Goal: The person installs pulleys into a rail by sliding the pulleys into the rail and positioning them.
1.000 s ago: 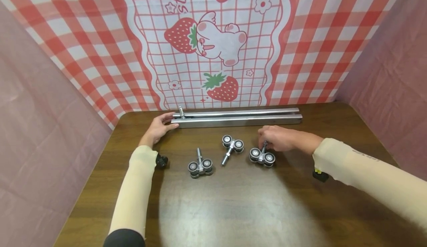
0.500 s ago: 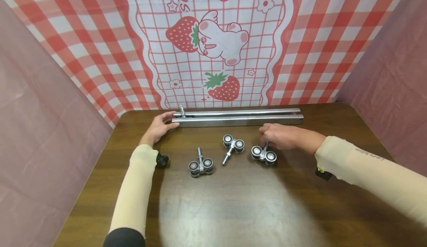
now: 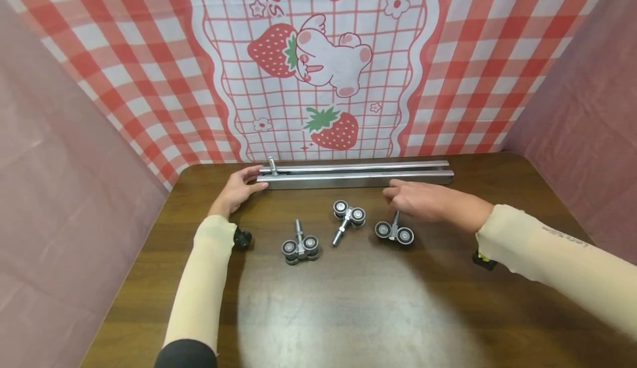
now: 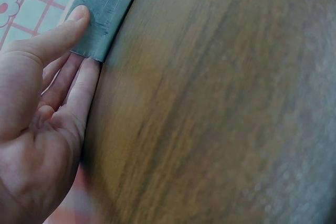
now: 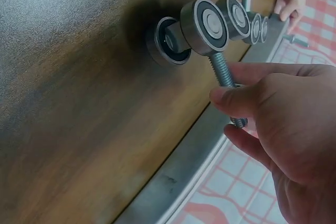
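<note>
The left hand [image 3: 236,191] holds the rail [image 3: 355,180] at one end. The right hand [image 3: 417,198] pinches a roller [image 3: 394,234] by its bolt [image 5: 222,70]; two more rollers [image 3: 301,250] lie on the table [image 3: 348,313].

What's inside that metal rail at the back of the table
A threaded bolt stands up out of the metal rail near the left hand; whatever it is fixed to inside is mostly hidden by the front wall.

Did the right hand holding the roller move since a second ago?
Yes, a little: in the head view, the right hand has gone farther back, toward the metal track, and now overlaps its front.
</note>
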`<state>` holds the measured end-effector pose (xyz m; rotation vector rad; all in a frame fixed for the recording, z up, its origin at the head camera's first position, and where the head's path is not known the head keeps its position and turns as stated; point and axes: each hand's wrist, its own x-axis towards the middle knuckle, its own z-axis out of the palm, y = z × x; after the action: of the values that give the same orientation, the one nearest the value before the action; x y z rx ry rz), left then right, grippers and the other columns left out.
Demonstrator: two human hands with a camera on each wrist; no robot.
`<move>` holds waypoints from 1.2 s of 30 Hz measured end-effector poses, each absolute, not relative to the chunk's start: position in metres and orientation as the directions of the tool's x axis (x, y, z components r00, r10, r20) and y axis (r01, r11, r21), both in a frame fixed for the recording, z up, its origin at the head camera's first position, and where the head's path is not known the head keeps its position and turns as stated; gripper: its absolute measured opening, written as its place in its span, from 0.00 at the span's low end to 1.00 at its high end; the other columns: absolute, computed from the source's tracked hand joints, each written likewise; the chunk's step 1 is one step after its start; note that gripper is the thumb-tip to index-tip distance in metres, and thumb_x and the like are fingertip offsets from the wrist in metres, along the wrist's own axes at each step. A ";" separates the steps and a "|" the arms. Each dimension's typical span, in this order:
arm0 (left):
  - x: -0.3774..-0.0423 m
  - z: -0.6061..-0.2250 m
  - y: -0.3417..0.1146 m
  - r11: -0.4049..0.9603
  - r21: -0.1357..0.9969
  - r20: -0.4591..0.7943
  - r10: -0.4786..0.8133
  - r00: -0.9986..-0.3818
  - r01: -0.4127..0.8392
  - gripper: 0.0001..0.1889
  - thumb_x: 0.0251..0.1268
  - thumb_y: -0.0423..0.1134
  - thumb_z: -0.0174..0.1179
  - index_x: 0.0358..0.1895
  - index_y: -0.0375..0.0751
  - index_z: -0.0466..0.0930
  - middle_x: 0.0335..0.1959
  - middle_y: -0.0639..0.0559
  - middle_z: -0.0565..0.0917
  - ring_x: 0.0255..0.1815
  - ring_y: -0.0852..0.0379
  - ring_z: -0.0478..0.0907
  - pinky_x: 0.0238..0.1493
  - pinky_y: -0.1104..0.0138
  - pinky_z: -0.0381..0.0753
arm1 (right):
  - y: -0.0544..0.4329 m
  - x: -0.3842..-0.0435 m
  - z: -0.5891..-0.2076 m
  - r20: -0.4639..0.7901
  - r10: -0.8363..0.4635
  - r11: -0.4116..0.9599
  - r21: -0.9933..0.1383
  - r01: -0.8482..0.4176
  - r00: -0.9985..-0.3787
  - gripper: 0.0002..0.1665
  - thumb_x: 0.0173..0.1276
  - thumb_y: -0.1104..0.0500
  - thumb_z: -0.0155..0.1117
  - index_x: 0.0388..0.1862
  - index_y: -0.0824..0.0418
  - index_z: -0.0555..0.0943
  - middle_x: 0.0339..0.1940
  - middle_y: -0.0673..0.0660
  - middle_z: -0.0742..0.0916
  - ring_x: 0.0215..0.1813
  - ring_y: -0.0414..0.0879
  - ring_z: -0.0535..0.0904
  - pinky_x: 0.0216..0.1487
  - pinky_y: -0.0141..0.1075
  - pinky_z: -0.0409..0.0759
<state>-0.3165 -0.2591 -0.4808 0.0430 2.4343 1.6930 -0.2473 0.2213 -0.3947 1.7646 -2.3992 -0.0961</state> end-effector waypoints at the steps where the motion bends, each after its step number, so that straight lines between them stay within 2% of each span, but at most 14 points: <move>1: -0.317 -0.481 -0.259 0.357 0.931 -0.125 0.126 -0.984 -0.072 0.37 0.82 0.31 0.67 0.88 0.34 0.65 0.88 0.30 0.69 0.92 0.37 0.64 0.93 0.48 0.67 | 0.221 -0.247 -0.394 0.100 -0.954 0.294 0.157 -0.943 -0.281 0.17 0.60 0.76 0.73 0.24 0.55 0.87 0.34 0.51 0.82 0.37 0.47 0.73 0.33 0.34 0.75; 7: -0.317 -0.480 -0.259 0.351 0.933 -0.128 0.119 -0.985 -0.079 0.36 0.82 0.30 0.67 0.88 0.34 0.65 0.88 0.31 0.69 0.92 0.37 0.64 0.93 0.48 0.67 | 0.218 -0.238 -0.387 0.090 -0.950 0.310 0.159 -0.937 -0.299 0.15 0.59 0.75 0.78 0.23 0.56 0.88 0.35 0.51 0.83 0.39 0.47 0.74 0.34 0.34 0.79; 16: -0.315 -0.478 -0.258 0.357 0.931 -0.123 0.116 -0.986 -0.074 0.37 0.82 0.30 0.67 0.88 0.34 0.65 0.88 0.30 0.69 0.92 0.37 0.65 0.93 0.49 0.67 | 0.217 -0.233 -0.378 0.069 -0.938 0.345 0.137 -0.929 -0.338 0.13 0.64 0.71 0.83 0.27 0.55 0.91 0.35 0.50 0.81 0.40 0.44 0.73 0.34 0.33 0.80; 25: -0.315 -0.478 -0.257 0.355 0.932 -0.120 0.122 -0.985 -0.070 0.37 0.82 0.30 0.67 0.88 0.33 0.65 0.88 0.29 0.69 0.92 0.36 0.64 0.93 0.48 0.66 | 0.217 -0.229 -0.372 0.013 -0.911 0.412 0.114 -0.904 -0.413 0.10 0.64 0.73 0.83 0.34 0.58 0.96 0.37 0.52 0.82 0.42 0.43 0.72 0.36 0.32 0.82; 30: -0.314 -0.478 -0.257 0.363 0.929 -0.128 0.118 -0.985 -0.077 0.37 0.83 0.30 0.67 0.88 0.34 0.65 0.88 0.30 0.69 0.92 0.36 0.64 0.93 0.48 0.67 | 0.218 -0.229 -0.372 0.028 -0.914 0.403 0.159 -0.901 -0.404 0.08 0.65 0.70 0.84 0.31 0.60 0.94 0.36 0.52 0.81 0.41 0.44 0.72 0.34 0.33 0.80; 36: -0.314 -0.479 -0.257 0.354 0.932 -0.129 0.117 -0.985 -0.079 0.37 0.82 0.30 0.67 0.88 0.34 0.65 0.88 0.30 0.69 0.92 0.36 0.64 0.93 0.48 0.67 | 0.220 -0.229 -0.376 0.038 -0.920 0.391 0.175 -0.904 -0.391 0.14 0.62 0.74 0.84 0.27 0.59 0.89 0.35 0.52 0.79 0.40 0.44 0.71 0.34 0.34 0.80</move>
<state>-0.3145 -0.2566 -0.4792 0.0347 2.4380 1.6925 -0.2285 0.2201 -0.3756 1.6554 -2.5105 -0.1895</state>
